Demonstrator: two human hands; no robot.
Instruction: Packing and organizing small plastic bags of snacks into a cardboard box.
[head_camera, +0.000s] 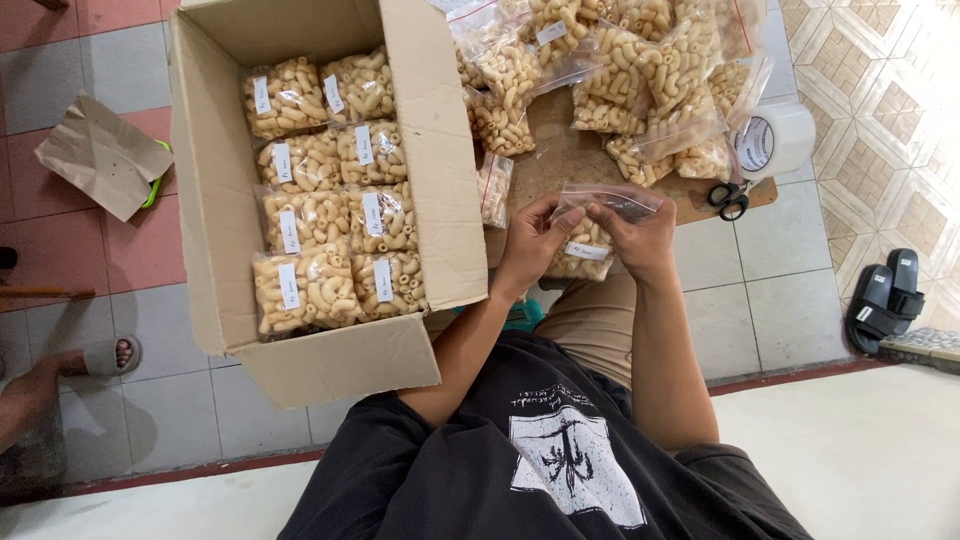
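Both hands, left hand (530, 243) and right hand (640, 237), pinch the top of one snack bag (583, 247) above the lap. The cardboard box (440, 150) at left holds eight packed bags; a pile of bags (620, 80) far right waits.

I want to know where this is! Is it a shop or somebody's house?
Probably a home floor used for packing snacks, not a shop. Both hands hold a clear snack bag over tiled floor, beside a cardboard box filled with labelled bags. Sandals and a tape roll lie nearby.
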